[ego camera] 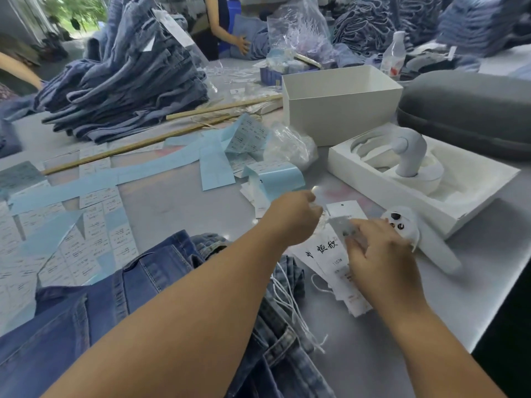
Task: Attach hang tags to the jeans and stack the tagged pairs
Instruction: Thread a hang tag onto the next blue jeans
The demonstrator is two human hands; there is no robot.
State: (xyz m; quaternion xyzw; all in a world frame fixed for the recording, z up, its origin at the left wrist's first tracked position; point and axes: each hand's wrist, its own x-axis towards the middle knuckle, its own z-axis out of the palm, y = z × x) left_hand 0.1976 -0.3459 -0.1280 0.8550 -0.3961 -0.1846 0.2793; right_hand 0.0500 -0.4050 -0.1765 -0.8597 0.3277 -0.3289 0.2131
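Item: hang tags (330, 259), white, fanned on the table just right of the jeans (120, 305), long axis running away from the worker. Right hand (379, 254) nearer, fingers curled onto the top tag. Left hand (293, 216) beyond the stack, pinching something pale, possibly a loop of string.

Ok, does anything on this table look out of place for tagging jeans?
Yes: a white handheld game controller lies loose beside the white paper hang tags, outside its white moulded tray, close to the right hand.
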